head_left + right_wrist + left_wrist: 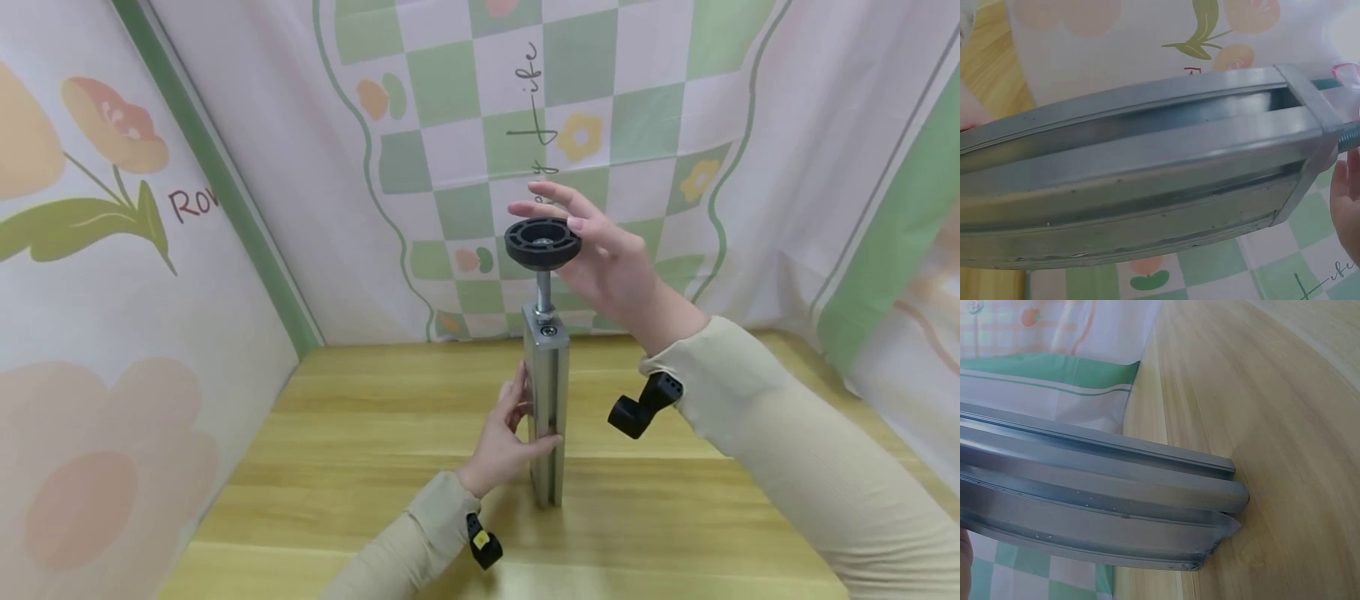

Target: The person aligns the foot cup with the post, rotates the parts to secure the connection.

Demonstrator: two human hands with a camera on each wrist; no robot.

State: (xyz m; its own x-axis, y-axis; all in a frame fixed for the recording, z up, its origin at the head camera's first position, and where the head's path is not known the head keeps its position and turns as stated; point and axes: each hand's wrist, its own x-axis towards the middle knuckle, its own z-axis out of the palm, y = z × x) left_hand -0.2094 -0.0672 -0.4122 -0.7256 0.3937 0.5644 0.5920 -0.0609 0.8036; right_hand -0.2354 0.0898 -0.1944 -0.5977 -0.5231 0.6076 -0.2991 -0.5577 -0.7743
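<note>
An aluminium profile [551,400] with grooved sides stands upright on the table. On its top sits an end plate [557,337], from which a threaded rod [543,292] rises to a round black levelling foot [542,259]. My left hand [501,450] grips the profile's lower half, thumb across the near side and fingers on the far left. Beside the foot is my right hand [609,258], its fingers mostly extended and one fingertip right at the rim. In the left wrist view, the profile's lower end [1210,512] looks rough at one corner.
The wooden table [360,425] carries the profile. Behind it hangs a green and white checked cloth [457,154], with printed curtains [187,333] at the sides. Each wrist wears a small black camera mount [637,414].
</note>
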